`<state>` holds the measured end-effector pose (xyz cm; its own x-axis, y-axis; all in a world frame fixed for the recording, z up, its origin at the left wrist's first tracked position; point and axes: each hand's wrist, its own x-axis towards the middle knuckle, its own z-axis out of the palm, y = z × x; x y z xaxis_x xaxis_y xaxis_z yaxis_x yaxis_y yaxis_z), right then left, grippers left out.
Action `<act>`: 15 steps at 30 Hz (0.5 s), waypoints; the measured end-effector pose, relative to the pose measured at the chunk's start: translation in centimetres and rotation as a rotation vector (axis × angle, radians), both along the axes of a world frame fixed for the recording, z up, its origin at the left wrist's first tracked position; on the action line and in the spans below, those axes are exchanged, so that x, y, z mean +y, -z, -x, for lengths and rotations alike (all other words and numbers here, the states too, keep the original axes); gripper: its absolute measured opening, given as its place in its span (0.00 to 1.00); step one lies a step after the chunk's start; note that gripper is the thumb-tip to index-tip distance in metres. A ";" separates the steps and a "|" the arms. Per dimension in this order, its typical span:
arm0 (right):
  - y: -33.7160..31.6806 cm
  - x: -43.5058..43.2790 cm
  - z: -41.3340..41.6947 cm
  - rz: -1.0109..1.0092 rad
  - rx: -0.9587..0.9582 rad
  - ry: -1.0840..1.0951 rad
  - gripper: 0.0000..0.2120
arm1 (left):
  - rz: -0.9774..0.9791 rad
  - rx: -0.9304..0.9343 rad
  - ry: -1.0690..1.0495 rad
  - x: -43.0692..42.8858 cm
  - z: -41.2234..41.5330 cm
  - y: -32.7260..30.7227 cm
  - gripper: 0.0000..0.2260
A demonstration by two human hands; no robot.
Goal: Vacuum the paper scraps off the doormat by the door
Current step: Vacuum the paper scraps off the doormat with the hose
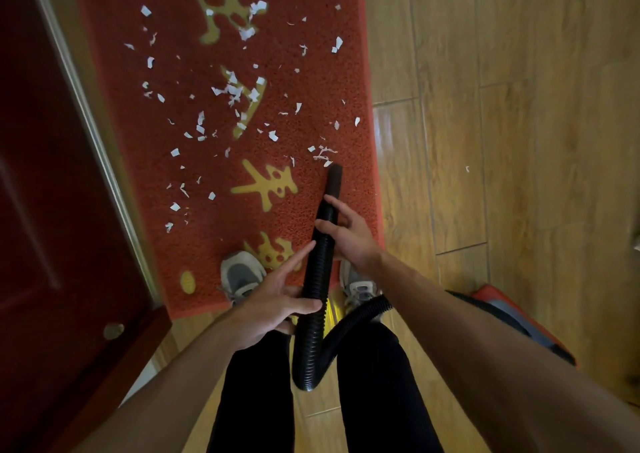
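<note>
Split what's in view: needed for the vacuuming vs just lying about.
Job: doormat, paper scraps, vacuum hose, nozzle, vacuum body, left hand and right hand holding the hose.
Just there: door, wood floor, shoes, lone scrap on the floor.

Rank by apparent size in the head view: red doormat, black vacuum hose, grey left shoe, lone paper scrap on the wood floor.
1. doormat
2. vacuum hose (nearer the camera, yet clearly smaller)
3. left shoe
4. lone scrap
</note>
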<state>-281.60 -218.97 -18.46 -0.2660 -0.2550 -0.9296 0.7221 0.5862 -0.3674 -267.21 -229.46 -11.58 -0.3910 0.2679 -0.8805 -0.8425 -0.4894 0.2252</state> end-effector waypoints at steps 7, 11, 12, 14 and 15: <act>0.5 -2.6 2.7 -0.040 0.012 0.038 0.28 | 0.047 0.031 -0.027 -1.5 2.9 1.1 0.39; 0.3 -3.9 1.9 -0.047 -0.002 -0.009 0.28 | 0.056 0.010 -0.023 -2.7 2.0 1.1 0.40; 0.2 -4.3 1.5 -0.044 -0.005 -0.023 0.28 | 0.052 0.000 -0.028 -2.9 1.5 1.1 0.41; 0.2 -5.0 0.7 -0.030 -0.028 -0.051 0.28 | 0.026 -0.019 -0.062 -3.3 0.4 0.8 0.41; 0.1 -5.3 0.3 -0.022 -0.045 -0.067 0.28 | 0.011 -0.023 -0.081 -3.5 -0.2 0.6 0.41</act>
<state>-281.89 -224.28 -18.60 -0.2074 -0.2504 -0.9457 0.6966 0.6409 -0.3224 -267.06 -232.91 -12.23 -0.3903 0.2265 -0.8924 -0.8052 -0.5540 0.2116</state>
